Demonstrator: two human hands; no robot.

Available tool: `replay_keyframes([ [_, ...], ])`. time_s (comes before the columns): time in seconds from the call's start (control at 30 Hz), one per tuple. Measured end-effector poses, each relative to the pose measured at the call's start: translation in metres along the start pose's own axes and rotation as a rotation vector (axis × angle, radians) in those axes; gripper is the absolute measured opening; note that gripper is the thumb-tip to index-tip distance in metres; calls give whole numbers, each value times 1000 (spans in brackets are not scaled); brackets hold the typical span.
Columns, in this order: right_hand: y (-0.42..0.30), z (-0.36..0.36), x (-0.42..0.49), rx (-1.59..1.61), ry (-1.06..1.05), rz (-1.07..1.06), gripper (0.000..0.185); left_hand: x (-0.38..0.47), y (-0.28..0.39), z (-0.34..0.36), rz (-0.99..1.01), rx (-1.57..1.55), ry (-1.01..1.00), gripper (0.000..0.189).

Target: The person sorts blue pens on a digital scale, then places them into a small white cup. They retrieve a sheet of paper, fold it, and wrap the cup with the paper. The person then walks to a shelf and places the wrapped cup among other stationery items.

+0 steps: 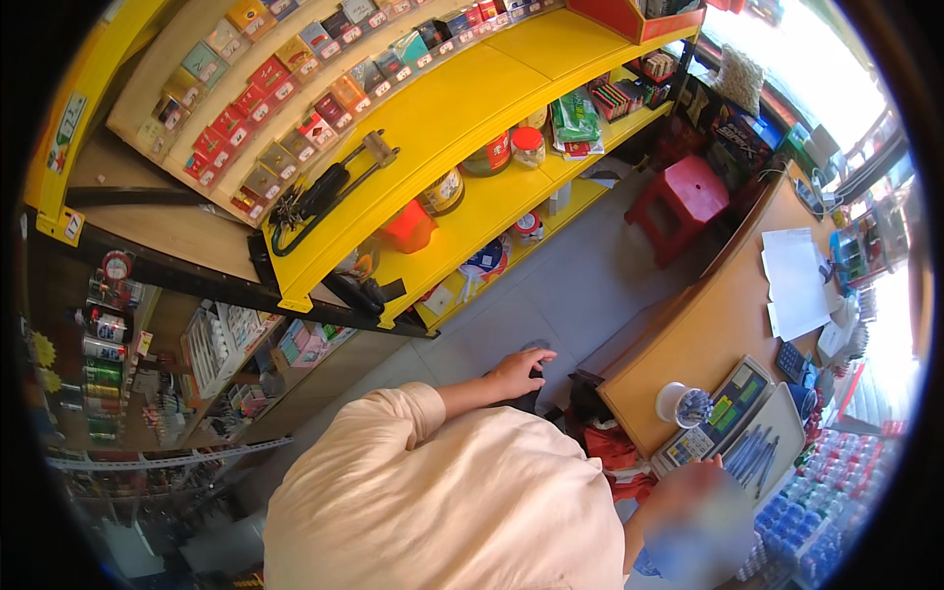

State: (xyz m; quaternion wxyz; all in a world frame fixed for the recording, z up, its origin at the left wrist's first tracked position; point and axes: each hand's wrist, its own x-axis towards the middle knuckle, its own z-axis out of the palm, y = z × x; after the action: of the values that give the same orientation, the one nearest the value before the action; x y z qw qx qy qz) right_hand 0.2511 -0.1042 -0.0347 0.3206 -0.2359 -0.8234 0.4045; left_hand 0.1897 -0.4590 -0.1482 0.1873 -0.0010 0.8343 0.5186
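Note:
My left hand (522,374) hangs in front of my light-coloured shirt, fingers loosely curled and a little apart, with nothing seen in it. My right hand (689,490) is at the lower right, beside the keypad end of an electronic weighing scale (675,451); a blur covers most of it, so its grip and anything in it cannot be made out. Several pens (748,453) lie on the scale's pan. Next to its display, a white cup (670,403) full of small blue-and-white items stands on the wooden counter (656,376).
A yellow shelf unit (509,81) holds jars, lighters and a padlock-like cable lock (324,192). Cigarette packs (269,74) line a tilted rack behind it. A red plastic stool (689,192) stands between shelf and counter. Papers (796,284) and a calculator (793,361) lie on the counter. Bottle packs (804,516) are lower right.

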Motion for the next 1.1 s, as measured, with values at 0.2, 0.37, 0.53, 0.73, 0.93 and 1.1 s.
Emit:
replay_keyframes([
  [0.2,-51,13,6,-86,-99,-352,22,6,16,-5,44,47,-114,55],
  [0.37,-69,44,-12,122,-244,-444,21,15,22,-11,186,231,-184,50],
  [0.53,-80,67,-17,196,-435,-524,26,8,13,-24,119,215,-138,51],
  [0.73,-84,89,2,227,-548,-539,27,4,4,-44,-12,243,-55,47],
  [0.93,-83,112,13,203,-640,-540,20,25,-4,-61,-76,266,-26,44],
  [1.1,-78,136,23,95,-640,-482,17,85,0,-65,-52,256,-177,43],
])
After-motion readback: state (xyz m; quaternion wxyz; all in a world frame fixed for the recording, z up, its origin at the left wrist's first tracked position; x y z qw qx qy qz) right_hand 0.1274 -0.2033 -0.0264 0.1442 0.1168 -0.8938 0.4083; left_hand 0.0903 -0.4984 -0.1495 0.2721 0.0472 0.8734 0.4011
